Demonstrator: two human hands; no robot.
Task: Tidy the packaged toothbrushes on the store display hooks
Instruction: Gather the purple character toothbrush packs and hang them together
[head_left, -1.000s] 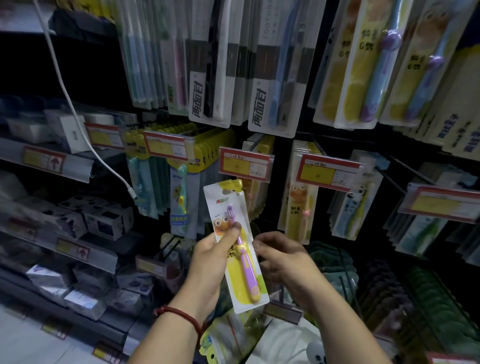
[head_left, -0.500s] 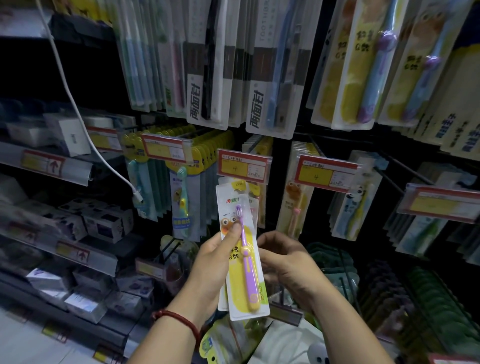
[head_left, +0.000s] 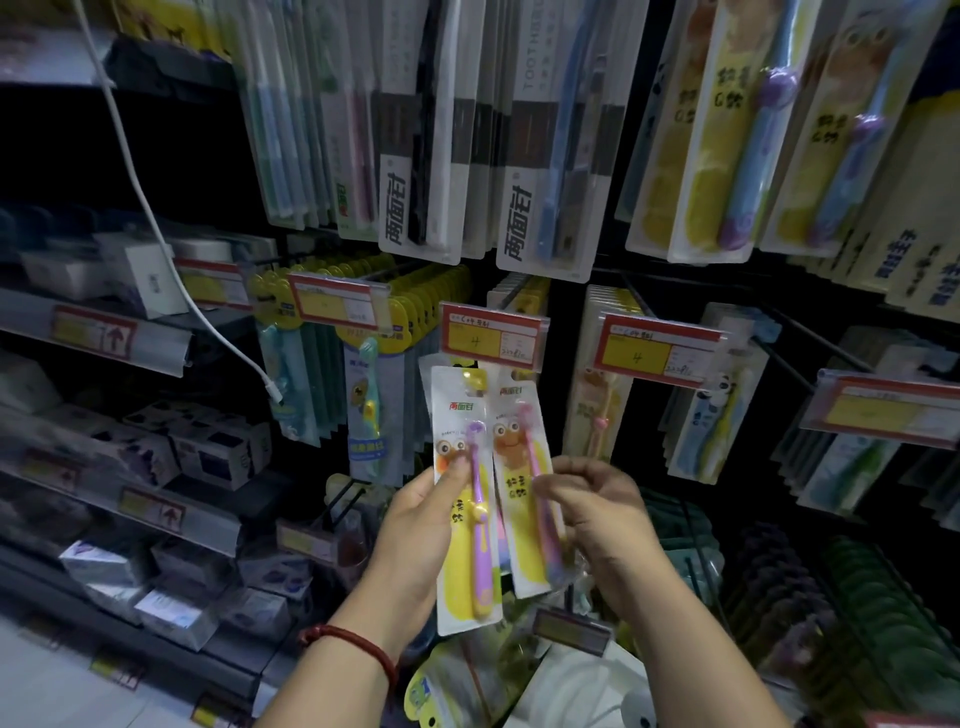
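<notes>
Plastic, clear and glossy, bubbles over flat white card with rounded corners. The left hand (head_left: 421, 535) curls round the purple-brush pack (head_left: 467, 405), thumb pressed on its cartoon eyes, with a chunky purple handle over a yellow print. Touching its edge, the pink-brush pack (head_left: 514, 467) is pinched by the right hand's (head_left: 597, 514) curled fingers. Both packs sit just under a red-and-yellow price tag (head_left: 493, 338). There's a red cord bracelet (head_left: 358, 644) on the left wrist.

Two hands (head_left: 415, 530) (head_left: 608, 525), two held toothbrush packs (head_left: 457, 410) (head_left: 519, 467) (cartoon-faced), one white cable (head_left: 152, 218), one red bracelet (head_left: 363, 644).
</notes>
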